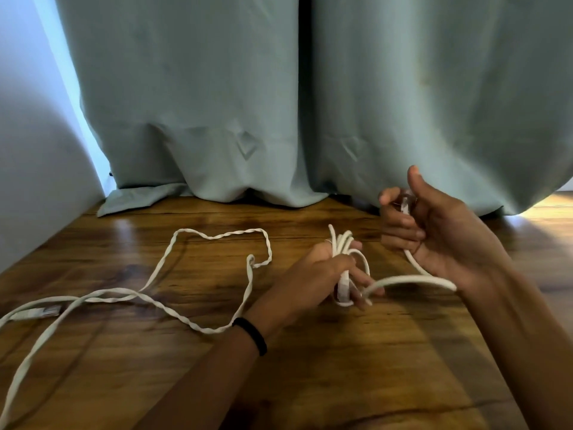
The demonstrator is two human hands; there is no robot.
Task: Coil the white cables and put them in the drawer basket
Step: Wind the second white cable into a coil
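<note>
Both forearms enter from the bottom edge over a wooden floor (pixel 325 367); the left wrist carries a black band (pixel 251 336). Left hand (pixel 322 274): fingers curled round a bundle of several loops of round white cable (pixel 344 246), gripping it upright just above the floor. One strand arcs from the bundle to the right hand (pixel 434 231), whose fingers are curled round the free tail, with the plug end (pixel 405 205) standing up beside a raised thumb. Judged step: coiling the first cable, near its end, only a short tail left to wind. Second cable, flat and twisted (pixel 217 240), lies loose on the floor to the left, its plug (pixel 46 311) near the left edge, uncoiled. Drawer basket not in view. Pale green curtain (pixel 217 103) hangs behind, touching the floor. Next move calls for wrapping or tucking the tail round the bundle without letting the loops spring open, so the left grip must hold firm.
</note>
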